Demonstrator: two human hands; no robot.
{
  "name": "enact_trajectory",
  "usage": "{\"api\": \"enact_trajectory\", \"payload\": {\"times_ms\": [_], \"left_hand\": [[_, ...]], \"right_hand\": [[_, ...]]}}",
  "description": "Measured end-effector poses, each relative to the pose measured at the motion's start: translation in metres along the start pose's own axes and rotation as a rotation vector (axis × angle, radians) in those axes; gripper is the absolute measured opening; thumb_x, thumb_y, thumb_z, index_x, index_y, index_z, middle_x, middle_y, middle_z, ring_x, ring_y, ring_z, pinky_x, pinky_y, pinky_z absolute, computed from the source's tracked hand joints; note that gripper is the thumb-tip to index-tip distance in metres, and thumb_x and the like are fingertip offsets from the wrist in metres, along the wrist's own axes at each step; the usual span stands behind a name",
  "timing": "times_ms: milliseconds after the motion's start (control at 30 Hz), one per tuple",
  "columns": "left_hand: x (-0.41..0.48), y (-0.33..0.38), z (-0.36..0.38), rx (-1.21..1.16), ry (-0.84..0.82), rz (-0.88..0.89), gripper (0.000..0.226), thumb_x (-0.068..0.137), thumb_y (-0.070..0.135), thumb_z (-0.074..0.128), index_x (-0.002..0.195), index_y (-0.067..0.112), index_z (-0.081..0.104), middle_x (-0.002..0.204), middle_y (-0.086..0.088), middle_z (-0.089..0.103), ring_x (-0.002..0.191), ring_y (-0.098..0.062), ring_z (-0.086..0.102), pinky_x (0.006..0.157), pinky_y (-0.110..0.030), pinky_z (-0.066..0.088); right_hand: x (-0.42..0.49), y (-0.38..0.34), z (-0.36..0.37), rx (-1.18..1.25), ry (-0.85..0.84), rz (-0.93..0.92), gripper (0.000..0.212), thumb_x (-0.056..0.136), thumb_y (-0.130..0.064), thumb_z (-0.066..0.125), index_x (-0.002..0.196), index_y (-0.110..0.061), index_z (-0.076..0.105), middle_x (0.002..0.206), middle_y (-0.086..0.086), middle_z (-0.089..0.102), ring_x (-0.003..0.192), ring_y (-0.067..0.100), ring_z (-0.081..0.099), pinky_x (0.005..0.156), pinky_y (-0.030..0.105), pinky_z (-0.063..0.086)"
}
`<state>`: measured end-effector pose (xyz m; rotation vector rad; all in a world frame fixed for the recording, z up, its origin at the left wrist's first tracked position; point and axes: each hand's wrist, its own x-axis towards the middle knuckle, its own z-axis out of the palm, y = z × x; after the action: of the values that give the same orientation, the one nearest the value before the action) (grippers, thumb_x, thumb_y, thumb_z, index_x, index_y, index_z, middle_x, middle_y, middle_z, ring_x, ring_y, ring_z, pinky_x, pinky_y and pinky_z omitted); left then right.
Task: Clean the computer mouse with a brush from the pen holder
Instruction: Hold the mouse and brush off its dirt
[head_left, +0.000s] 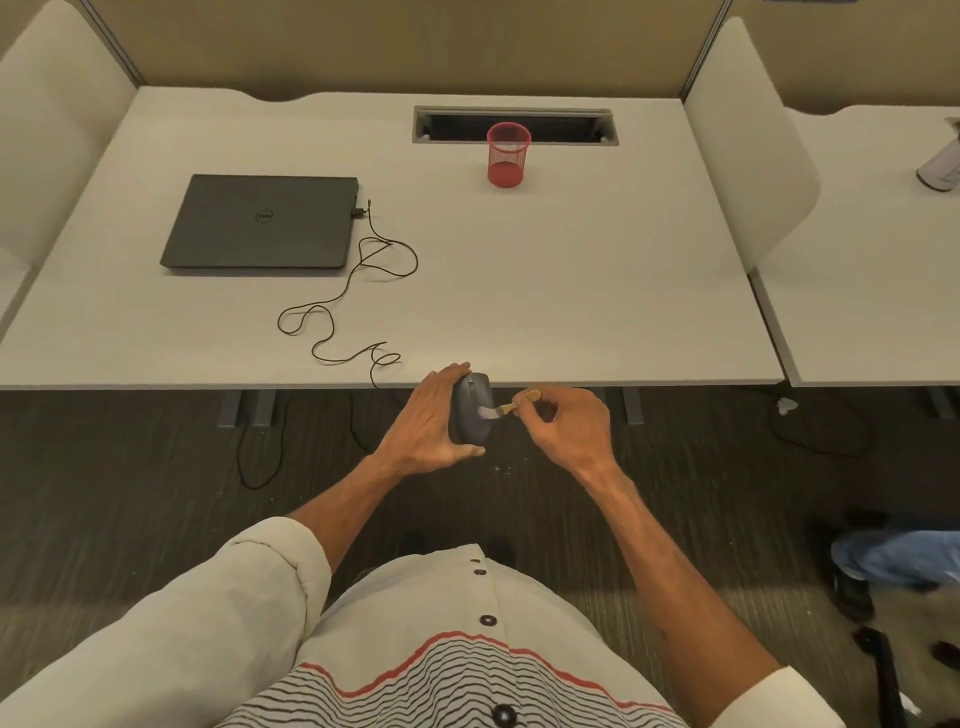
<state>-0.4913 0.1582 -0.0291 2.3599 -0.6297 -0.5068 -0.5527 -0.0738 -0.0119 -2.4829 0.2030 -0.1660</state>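
now the left hand (431, 421) curls round the dark mouse (470, 410), held just off the near edge of the desk (519, 291). its long axis runs near to far, wheel end pointing far. the right hand (566, 423) pinches a small brush (511, 407), whose handle lies left-right with the bristles pointing left onto the mouse.

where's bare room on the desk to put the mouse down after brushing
Widest bare patch: the desk's right half, from the red pen holder to the front edge. A smaller strip lies between laptop and pen holder. Crowded: left front, where the cable loops.
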Motion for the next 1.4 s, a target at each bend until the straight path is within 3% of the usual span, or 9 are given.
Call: {"api": "enact_trajectory", "payload": {"times_ms": [133,300,400,700,900,1000,1167,1267,1400], "left_hand": [[-0.003,-0.001,0.0,0.0,0.005,-0.002,0.122,0.076,0.047,0.096,0.167,0.012,0.022,0.17,-0.008,0.031,0.155,-0.026,0.037,0.132,-0.052,0.032],[-0.003,-0.002,0.001,0.011,-0.007,-0.007,0.122,0.077,0.051,0.095,0.167,0.015,0.021,0.172,-0.006,0.029,0.157,-0.025,0.035,0.133,-0.052,0.029],[-0.004,-0.002,0.002,0.014,-0.003,-0.001,0.122,0.077,0.052,0.094,0.167,0.015,0.021,0.172,-0.006,0.029,0.157,-0.026,0.035,0.134,-0.053,0.027],[-0.007,-0.003,0.006,0.003,-0.004,-0.019,0.121,0.077,0.052,0.094,0.166,0.015,0.022,0.171,-0.006,0.031,0.157,-0.025,0.036,0.135,-0.049,0.026],[-0.004,-0.001,0.007,0.029,0.003,-0.001,0.121,0.079,0.053,0.093,0.167,0.014,0.02,0.175,-0.007,0.026,0.162,-0.026,0.029,0.138,-0.051,0.017],[-0.002,0.0,0.005,0.02,0.011,0.001,0.12,0.079,0.053,0.092,0.167,0.014,0.021,0.174,-0.007,0.027,0.161,-0.026,0.031,0.137,-0.05,0.02],[0.0,-0.001,0.0,0.017,0.037,-0.013,0.12,0.077,0.053,0.093,0.166,0.014,0.023,0.171,-0.006,0.031,0.156,-0.024,0.036,0.134,-0.041,0.026],[0.001,-0.002,-0.002,0.011,0.042,-0.024,0.121,0.076,0.052,0.095,0.166,0.014,0.023,0.17,-0.006,0.033,0.154,-0.024,0.038,0.133,-0.045,0.03],[0.002,-0.002,-0.003,-0.003,0.053,-0.022,0.119,0.076,0.051,0.095,0.165,0.015,0.024,0.167,-0.007,0.035,0.151,-0.026,0.041,0.132,-0.05,0.032]], "right_hand": [[-0.003,-0.001,-0.003,-0.023,0.005,-0.009,0.025,0.099,-0.047,0.071,0.08,-0.032,0.076,0.062,-0.025,0.055,0.059,0.0,0.055,0.066,0.025,0.051],[-0.006,-0.008,0.005,0.206,0.009,-0.002,0.016,0.1,-0.048,0.073,0.098,-0.037,0.084,0.083,-0.022,0.075,0.078,0.005,0.066,0.066,0.021,0.05],[-0.011,-0.009,0.012,0.154,-0.062,-0.026,0.02,0.101,-0.052,0.071,0.106,-0.038,0.084,0.091,-0.023,0.077,0.079,0.003,0.068,0.07,0.025,0.058],[-0.011,-0.002,0.002,-0.061,-0.025,0.138,0.029,0.099,-0.051,0.069,0.081,-0.031,0.08,0.063,-0.017,0.067,0.059,0.003,0.062,0.072,0.031,0.061],[-0.014,-0.014,0.011,0.145,-0.016,0.1,0.031,0.099,-0.057,0.068,0.079,-0.037,0.081,0.069,-0.026,0.07,0.071,0.001,0.069,0.075,0.026,0.058],[-0.014,-0.016,0.018,0.079,-0.056,0.061,0.032,0.1,-0.057,0.066,0.078,-0.038,0.079,0.069,-0.022,0.071,0.068,0.006,0.068,0.071,0.029,0.06],[-0.012,-0.011,0.012,-0.064,0.136,0.118,0.027,0.097,-0.05,0.073,0.078,-0.03,0.077,0.062,-0.022,0.058,0.054,-0.008,0.051,0.065,0.019,0.043],[-0.009,-0.009,0.007,0.002,0.202,0.152,0.024,0.095,-0.047,0.075,0.081,-0.027,0.08,0.066,-0.022,0.059,0.057,-0.005,0.055,0.068,0.023,0.051],[-0.009,-0.012,0.01,0.175,0.011,0.122,0.03,0.096,-0.054,0.069,0.085,-0.03,0.083,0.072,-0.019,0.075,0.073,0.004,0.072,0.079,0.033,0.063]]}}
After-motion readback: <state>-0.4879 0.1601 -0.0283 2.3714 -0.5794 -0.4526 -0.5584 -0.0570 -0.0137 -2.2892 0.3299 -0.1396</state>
